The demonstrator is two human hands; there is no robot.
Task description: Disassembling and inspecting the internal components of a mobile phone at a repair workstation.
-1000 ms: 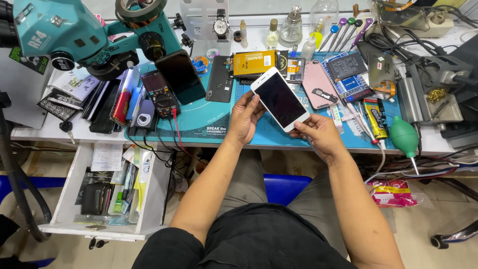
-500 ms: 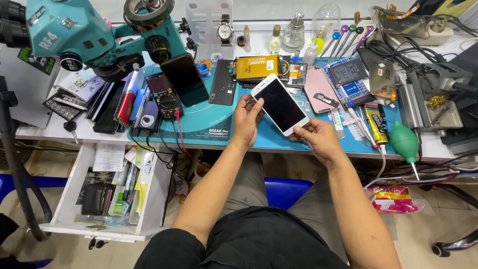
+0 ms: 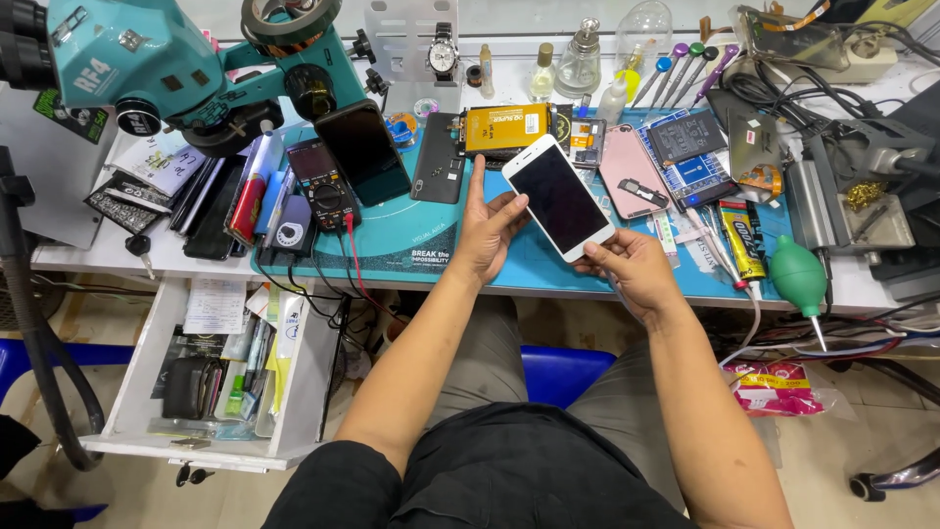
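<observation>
Two hands [image 3: 490, 230] [image 3: 632, 269] hold flat, glossy white smartphone [image 3: 558, 196].

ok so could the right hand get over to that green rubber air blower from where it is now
Probably yes. The green air blower lies at the bench's front edge, just to the outside of the right hand, with only thin tools and a glue tube between. But that hand shares its grip on the white phone with the left hand.
</observation>
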